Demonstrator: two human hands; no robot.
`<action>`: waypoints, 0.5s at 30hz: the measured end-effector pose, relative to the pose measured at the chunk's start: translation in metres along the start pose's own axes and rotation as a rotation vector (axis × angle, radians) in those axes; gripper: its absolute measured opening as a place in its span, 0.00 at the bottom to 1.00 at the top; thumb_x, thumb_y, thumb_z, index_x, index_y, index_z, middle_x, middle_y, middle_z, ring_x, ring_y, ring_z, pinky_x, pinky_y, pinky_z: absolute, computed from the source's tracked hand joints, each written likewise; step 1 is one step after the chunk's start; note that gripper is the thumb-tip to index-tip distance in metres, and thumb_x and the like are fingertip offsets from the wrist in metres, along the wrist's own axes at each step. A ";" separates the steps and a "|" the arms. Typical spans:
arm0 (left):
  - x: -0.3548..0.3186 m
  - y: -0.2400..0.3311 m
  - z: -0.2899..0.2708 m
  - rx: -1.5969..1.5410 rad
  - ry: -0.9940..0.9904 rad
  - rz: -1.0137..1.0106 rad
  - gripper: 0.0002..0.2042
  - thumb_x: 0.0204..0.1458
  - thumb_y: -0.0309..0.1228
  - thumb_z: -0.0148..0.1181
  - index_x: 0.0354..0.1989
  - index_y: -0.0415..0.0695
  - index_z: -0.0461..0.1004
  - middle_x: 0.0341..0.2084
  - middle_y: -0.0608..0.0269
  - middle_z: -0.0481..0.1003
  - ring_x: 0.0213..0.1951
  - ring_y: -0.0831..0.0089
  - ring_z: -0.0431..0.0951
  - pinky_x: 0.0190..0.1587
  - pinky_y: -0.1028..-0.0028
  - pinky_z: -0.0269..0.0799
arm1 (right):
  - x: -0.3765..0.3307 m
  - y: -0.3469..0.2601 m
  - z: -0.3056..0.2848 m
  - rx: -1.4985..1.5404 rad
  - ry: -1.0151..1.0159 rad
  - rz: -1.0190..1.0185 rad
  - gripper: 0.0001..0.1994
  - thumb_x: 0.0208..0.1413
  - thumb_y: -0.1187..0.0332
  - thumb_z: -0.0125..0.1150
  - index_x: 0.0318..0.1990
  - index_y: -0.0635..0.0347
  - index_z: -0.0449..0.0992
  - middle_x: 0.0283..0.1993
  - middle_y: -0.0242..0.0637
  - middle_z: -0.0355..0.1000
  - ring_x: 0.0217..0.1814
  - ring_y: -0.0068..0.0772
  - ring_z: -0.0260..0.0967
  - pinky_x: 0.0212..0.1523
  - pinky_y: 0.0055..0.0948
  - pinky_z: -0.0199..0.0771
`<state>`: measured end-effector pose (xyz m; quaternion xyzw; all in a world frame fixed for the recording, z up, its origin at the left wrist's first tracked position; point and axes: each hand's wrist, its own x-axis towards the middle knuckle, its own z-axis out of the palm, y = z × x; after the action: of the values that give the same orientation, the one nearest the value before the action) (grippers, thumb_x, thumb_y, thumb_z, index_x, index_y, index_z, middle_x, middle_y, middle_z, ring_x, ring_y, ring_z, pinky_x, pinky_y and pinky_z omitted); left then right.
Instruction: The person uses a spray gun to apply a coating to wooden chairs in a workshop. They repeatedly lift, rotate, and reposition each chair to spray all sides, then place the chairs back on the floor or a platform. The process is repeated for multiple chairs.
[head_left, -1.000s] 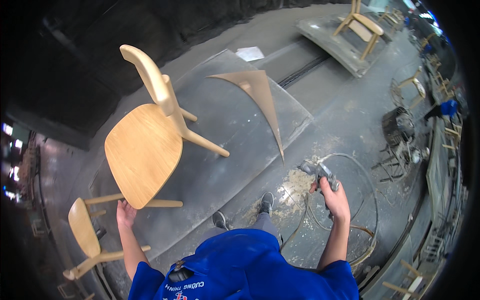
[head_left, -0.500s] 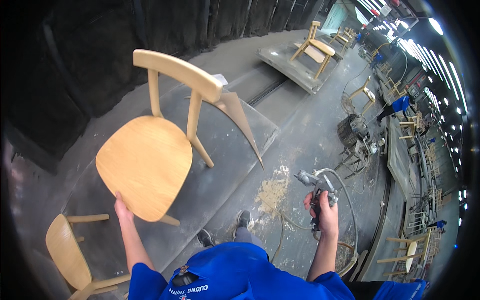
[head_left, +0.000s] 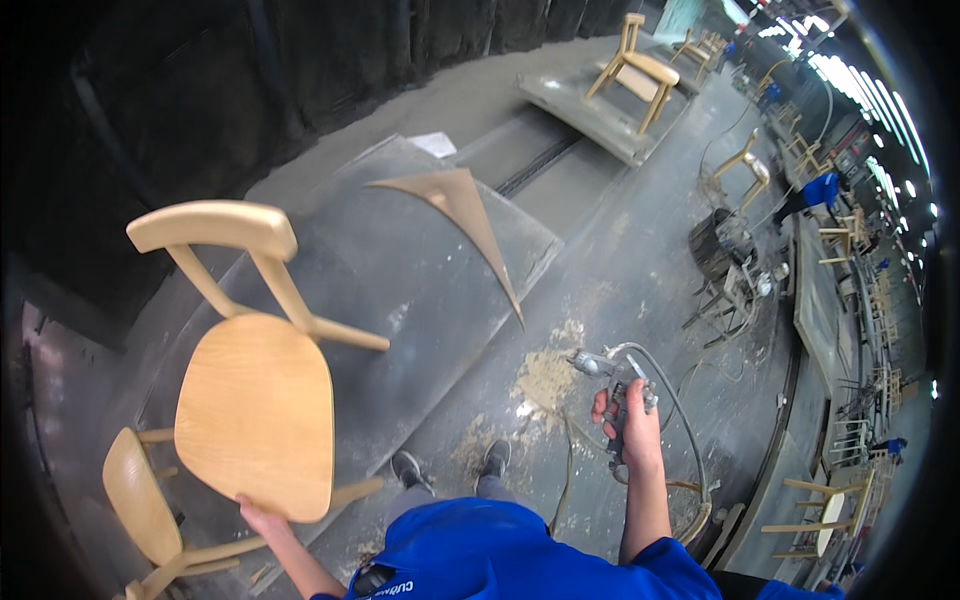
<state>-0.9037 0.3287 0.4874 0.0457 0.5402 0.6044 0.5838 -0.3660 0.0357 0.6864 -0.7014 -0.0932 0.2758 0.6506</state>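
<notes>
While gripping the front edge of a chair [head_left: 255, 425] tilted above the grey platform [head_left: 420, 270], left hand [head_left: 262, 518] with fingers clamped on the seat. Right hand [head_left: 628, 425] wrapped tight round a spray gun [head_left: 612, 375], hose [head_left: 690, 440] trailing. Second chair [head_left: 150, 520] just beside, lower left.

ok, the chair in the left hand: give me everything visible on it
The chair is pale bare-looking wood: a rounded seat, a curved backrest rail on two slanted posts, and legs only partly visible. It is lifted and tilted, seat top facing the camera, backrest away from the person. The left hand grips the seat's near edge from below. It is held above a grey platform, with a second similar chair beside it.
</notes>
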 end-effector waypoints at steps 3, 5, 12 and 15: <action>-0.024 -0.038 0.052 -0.011 -0.042 0.000 0.29 0.68 0.46 0.32 0.71 0.41 0.57 0.70 0.51 0.60 0.68 0.50 0.62 0.69 0.51 0.60 | -0.003 0.031 -0.038 0.009 0.026 0.092 0.28 0.69 0.40 0.42 0.41 0.60 0.71 0.29 0.37 0.73 0.28 0.26 0.72 0.19 0.19 0.61; -0.035 -0.081 0.099 -0.076 -0.145 -0.023 0.30 0.66 0.46 0.30 0.72 0.41 0.55 0.70 0.52 0.59 0.68 0.49 0.61 0.70 0.51 0.57 | -0.007 0.053 -0.060 -0.005 0.033 0.131 0.28 0.69 0.39 0.42 0.41 0.59 0.71 0.28 0.36 0.73 0.27 0.26 0.72 0.19 0.19 0.60; -0.027 -0.168 0.244 -0.003 -0.226 -0.161 0.29 0.68 0.44 0.29 0.74 0.45 0.52 0.73 0.53 0.54 0.71 0.51 0.56 0.71 0.44 0.52 | -0.046 0.078 -0.135 0.098 0.113 0.366 0.28 0.68 0.39 0.42 0.42 0.59 0.71 0.28 0.36 0.72 0.26 0.26 0.71 0.17 0.19 0.56; -0.022 -0.160 0.260 0.134 -0.070 -0.202 0.28 0.68 0.42 0.37 0.73 0.43 0.52 0.73 0.53 0.51 0.71 0.51 0.55 0.71 0.43 0.50 | -0.067 0.070 -0.153 0.259 -0.001 0.270 0.38 0.62 0.30 0.36 0.35 0.63 0.71 0.27 0.38 0.70 0.26 0.28 0.71 0.17 0.20 0.55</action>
<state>-0.6139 0.4255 0.4939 0.0507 0.5604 0.5030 0.6560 -0.3602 -0.1385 0.6365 -0.6179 0.0377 0.3708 0.6923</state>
